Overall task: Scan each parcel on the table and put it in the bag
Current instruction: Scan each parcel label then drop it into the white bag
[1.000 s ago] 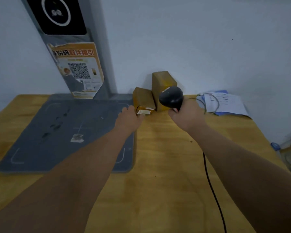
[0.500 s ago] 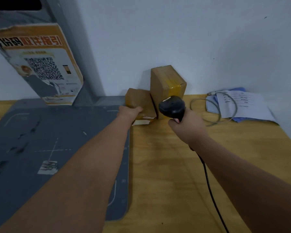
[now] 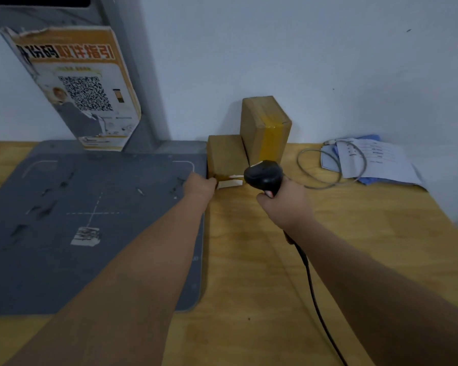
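Observation:
Two brown cardboard parcels stand against the wall at the back of the wooden table [image 3: 262, 260]. The small parcel [image 3: 226, 154] leans on the taller taped parcel [image 3: 265, 128]. My left hand [image 3: 200, 184] grips the small parcel at its lower left corner, beside its white label [image 3: 229, 183]. My right hand [image 3: 286, 206] holds a black handheld scanner [image 3: 263, 175] by the handle, its head just right of the label. No bag is in view.
A grey scanning mat [image 3: 90, 220] covers the table's left half, with a grey post and a QR-code poster [image 3: 74, 85] behind it. Papers [image 3: 373, 159] and a looped grey cable [image 3: 328, 165] lie at the back right. The scanner's black cord [image 3: 315, 294] trails toward me.
The view has moved closer and tilted. My left hand has slid down to the small parcel's lower corner. The scanner stays close in front of the parcels.

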Demonstrator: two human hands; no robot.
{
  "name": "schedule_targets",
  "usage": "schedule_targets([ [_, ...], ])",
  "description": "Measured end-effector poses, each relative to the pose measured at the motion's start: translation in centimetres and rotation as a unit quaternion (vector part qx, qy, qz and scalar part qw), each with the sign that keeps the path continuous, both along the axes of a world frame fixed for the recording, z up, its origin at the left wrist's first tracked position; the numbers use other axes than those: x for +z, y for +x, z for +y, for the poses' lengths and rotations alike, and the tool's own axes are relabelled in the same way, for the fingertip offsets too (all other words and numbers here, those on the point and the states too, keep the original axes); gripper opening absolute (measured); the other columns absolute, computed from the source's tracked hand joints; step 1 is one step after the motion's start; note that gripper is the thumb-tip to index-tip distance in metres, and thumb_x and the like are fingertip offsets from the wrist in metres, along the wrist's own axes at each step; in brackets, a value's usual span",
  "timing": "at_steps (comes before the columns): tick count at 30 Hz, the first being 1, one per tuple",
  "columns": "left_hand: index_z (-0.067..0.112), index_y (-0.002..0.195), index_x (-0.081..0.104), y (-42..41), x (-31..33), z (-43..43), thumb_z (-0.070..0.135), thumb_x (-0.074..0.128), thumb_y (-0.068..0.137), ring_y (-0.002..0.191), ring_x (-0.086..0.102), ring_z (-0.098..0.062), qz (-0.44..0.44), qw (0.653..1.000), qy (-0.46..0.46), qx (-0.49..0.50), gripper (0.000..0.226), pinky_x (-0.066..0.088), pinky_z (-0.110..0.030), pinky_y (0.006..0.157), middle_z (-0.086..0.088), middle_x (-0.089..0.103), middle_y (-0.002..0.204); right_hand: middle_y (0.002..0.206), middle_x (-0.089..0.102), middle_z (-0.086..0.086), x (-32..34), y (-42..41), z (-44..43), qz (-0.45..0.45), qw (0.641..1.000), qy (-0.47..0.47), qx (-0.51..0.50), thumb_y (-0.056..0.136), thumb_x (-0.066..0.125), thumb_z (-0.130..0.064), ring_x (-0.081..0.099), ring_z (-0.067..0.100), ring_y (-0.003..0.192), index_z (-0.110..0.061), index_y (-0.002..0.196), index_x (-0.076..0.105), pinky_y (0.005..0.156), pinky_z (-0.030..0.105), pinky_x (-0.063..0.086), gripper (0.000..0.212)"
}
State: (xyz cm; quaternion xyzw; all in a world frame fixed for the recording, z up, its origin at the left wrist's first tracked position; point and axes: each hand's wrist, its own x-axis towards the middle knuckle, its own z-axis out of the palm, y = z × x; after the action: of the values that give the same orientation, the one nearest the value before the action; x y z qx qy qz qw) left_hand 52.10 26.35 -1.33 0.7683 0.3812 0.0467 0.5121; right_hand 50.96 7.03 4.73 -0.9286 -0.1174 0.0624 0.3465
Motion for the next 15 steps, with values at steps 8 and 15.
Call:
schedule_targets([
  [8, 0.014, 0.152, 0.018, 3.6, 2.2, 1.4, 0.047, 0.056, 0.092, 0.144, 0.015, -0.030, -0.008, 0.966, 0.202, -0.164, 0.078, 0.023, -0.043, 0.115, -0.009, 0.012, 0.157, 0.070, 0.062, 0.008, -1.2, 2.6, 0.5, 0.058, 0.989, 0.115, -0.071, 0.082, 0.062, -0.020, 0.067, 0.028, 0.070, -0.015, 0.075, 0.056, 0.068, 0.045, 0.059, 0.010],
  [15, 0.016, 0.154, -0.002, 10.3, 0.9, 4.2, 0.063, 0.047, 0.090, 0.148, 0.004, -0.032, 0.074, 0.894, 0.320, -0.305, 0.094, 0.011, -0.046, 0.120, -0.013, 0.003, 0.161, 0.062, 0.056, 0.009, -5.4, 4.7, 0.6, 0.107, 0.974, 0.156, -0.122, 0.080, 0.063, -0.015, 0.063, 0.032, 0.060, -0.014, 0.065, 0.051, 0.061, 0.049, 0.057, 0.019],
])
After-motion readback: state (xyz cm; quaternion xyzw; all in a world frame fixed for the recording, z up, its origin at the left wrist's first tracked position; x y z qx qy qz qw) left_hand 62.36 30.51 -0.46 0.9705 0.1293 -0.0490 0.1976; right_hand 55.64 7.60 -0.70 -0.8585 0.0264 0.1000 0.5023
